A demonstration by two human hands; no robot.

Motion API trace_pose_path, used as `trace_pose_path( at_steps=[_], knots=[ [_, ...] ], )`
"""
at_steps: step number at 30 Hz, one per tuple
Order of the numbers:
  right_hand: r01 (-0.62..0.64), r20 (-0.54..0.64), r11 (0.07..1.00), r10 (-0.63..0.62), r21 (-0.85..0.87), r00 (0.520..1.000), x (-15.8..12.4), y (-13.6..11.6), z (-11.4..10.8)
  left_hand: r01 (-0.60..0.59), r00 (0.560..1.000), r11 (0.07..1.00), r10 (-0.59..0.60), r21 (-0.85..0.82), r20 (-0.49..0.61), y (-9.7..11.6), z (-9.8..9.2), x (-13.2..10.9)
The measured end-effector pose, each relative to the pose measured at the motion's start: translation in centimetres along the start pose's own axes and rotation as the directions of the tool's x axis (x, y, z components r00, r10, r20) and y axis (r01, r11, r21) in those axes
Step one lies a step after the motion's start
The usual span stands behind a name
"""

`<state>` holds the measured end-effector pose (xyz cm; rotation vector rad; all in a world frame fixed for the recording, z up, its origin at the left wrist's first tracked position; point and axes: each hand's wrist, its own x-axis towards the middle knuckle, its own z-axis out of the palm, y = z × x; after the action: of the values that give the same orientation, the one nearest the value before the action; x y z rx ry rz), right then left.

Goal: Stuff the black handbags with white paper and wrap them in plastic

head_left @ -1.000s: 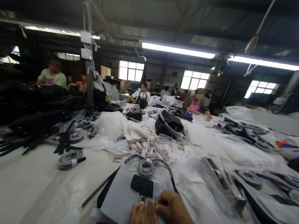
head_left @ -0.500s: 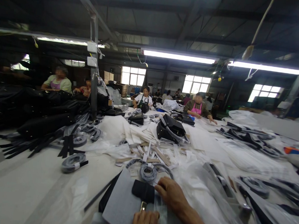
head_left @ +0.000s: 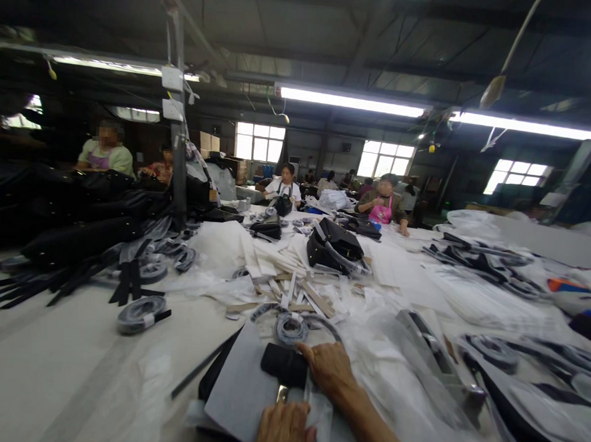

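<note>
On the table before me lies a black bag (head_left: 209,384), mostly covered by a pale grey sheet (head_left: 235,394). A black flap (head_left: 284,365) with a gold metal fitting (head_left: 281,394) rests over the sheet. My right hand (head_left: 329,368) is closed at the flap's right edge, thumb toward its top corner. Just below the fitting is my left hand (head_left: 285,431), its fingers curled and pressed down; what lies under them is hidden. Behind the flap sits a plastic-wrapped coiled strap (head_left: 291,329), within the bag's wrapped handle (head_left: 326,326).
Beyond lie paper strips (head_left: 291,291) and another black bag (head_left: 338,245). A tape dispenser (head_left: 439,366) stands at right amid clear plastic. At left are a coiled strap (head_left: 142,314) and piled black bags (head_left: 84,241) beside a metal post (head_left: 178,167). Co-workers sit across the table.
My left hand shows slightly higher, and my right hand has shifted a little left along the flap. The whole view has moved slightly. A co-worker in a pink apron has raised one hand.
</note>
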<state>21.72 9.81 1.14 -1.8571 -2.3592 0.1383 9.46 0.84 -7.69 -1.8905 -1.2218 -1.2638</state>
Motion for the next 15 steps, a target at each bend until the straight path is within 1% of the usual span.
trace_pose_path(
  at_steps=[3, 6, 9, 12, 13, 15],
  knots=[
    [-0.051, -0.009, 0.998, 0.051, 0.036, 0.999, -0.3, 0.7, 0.2, 0.023, 0.990, 0.997, -0.013, -0.076, 0.138, 0.1, -1.2, 0.4],
    [-0.085, 0.024, 0.988, 0.082, 0.129, 0.996, -0.5, 2.0, -0.4, 0.041, 0.969, 0.988, -0.003, -0.149, 0.247, 0.1, -2.3, 1.1],
    [-0.052, 0.047, 0.962, 0.041, 0.268, 0.998, -1.5, 3.5, -2.3, 0.070, 0.963, 0.980, -0.018, -0.186, 0.270, 0.2, -2.8, 1.6],
    [0.013, 0.003, 0.924, -0.015, 0.383, 1.000, -3.7, 4.3, -4.6, 0.105, 0.966, 0.974, -0.053, -0.199, 0.252, 0.5, -2.9, 1.9],
    [0.026, 0.017, 0.896, -0.037, 0.443, 0.999, -4.5, 4.3, -5.3, 0.112, 0.967, 0.973, -0.060, -0.202, 0.248, 0.5, -2.9, 2.0],
    [0.014, 0.104, 0.831, -0.086, 0.556, 0.991, -6.0, 4.0, -5.8, 0.118, 0.967, 0.970, -0.064, -0.211, 0.247, 0.5, -2.9, 2.0]
  ],
)
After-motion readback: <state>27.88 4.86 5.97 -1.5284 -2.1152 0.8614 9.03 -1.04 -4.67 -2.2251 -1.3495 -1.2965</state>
